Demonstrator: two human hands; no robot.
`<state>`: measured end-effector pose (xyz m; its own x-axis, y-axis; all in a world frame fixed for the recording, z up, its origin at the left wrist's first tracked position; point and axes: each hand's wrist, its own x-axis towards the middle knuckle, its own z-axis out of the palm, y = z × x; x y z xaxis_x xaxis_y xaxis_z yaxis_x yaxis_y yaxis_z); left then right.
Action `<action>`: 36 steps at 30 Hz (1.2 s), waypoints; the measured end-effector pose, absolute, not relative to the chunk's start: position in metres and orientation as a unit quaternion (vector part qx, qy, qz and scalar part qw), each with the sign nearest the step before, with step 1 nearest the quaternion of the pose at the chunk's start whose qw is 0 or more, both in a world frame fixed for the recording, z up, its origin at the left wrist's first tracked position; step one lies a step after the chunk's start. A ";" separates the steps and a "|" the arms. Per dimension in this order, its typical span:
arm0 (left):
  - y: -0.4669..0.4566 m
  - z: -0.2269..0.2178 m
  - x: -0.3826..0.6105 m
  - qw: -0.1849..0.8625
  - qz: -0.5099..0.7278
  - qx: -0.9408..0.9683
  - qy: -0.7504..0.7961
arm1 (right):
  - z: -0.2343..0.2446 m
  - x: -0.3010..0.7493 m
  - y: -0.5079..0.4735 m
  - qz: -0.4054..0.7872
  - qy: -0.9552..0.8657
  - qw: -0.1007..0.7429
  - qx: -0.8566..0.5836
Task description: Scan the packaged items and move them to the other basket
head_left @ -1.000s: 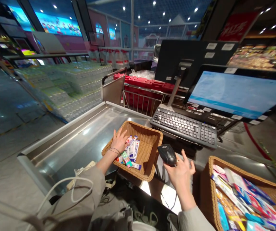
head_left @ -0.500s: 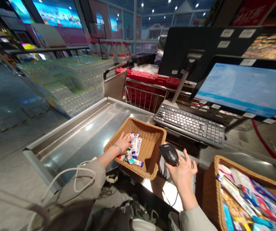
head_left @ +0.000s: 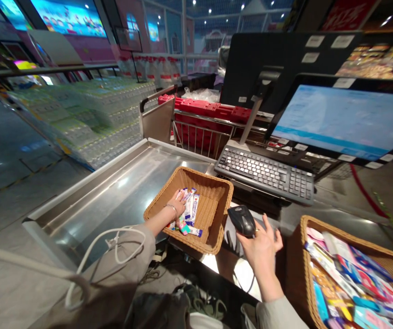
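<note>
My left hand (head_left: 177, 204) reaches into a wicker basket (head_left: 213, 183), its fingers stretched out over the small packets inside. These are several slim white-and-blue wrapped sticks (head_left: 192, 208), lying loosely together. A small pink-and-turquoise item (head_left: 184, 227) lies just below my left hand. What the fingertips touch is partly hidden. To the right of this basket, my right hand (head_left: 260, 244) is closed round a black handheld barcode scanner (head_left: 242, 220), its rounded head toward the basket. The thumb and some fingers hold it, while other fingers stick up.
The basket sits at the right part of a steel counter (head_left: 127, 183) with raised edges. Behind it are a keyboard (head_left: 265, 174) and a monitor (head_left: 343, 121). A second wicker basket (head_left: 304, 269), full of packaged goods, stands at the right. A pale cable (head_left: 93, 244) lies across my left sleeve.
My left hand has shifted slightly up the basket, toward the far ends of the packets, and its fingers look less spread. My right hand keeps the scanner in nearly the same place.
</note>
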<state>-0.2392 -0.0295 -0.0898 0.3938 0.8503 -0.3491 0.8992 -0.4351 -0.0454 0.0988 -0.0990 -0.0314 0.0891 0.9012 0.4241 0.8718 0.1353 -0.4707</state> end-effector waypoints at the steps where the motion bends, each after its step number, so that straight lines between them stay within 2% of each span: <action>1: -0.029 -0.092 -0.238 0.077 -0.163 0.831 0.527 | -0.031 0.100 -0.099 0.025 -0.672 0.335 -0.660; 7: -0.032 -0.084 -0.239 0.076 -0.121 0.854 0.500 | -0.029 0.105 -0.102 0.030 -0.655 0.340 -0.674; 13: -0.031 -0.058 -0.239 0.050 0.010 0.851 0.522 | -0.025 0.102 -0.104 0.030 -0.652 0.340 -0.677; 18: -0.033 -0.044 -0.232 0.016 0.072 0.848 0.525 | -0.025 0.101 -0.104 0.034 -0.653 0.339 -0.676; 36: -0.034 -0.061 -0.242 0.021 -0.051 0.812 0.581 | -0.025 0.106 -0.111 0.019 -0.649 0.335 -0.683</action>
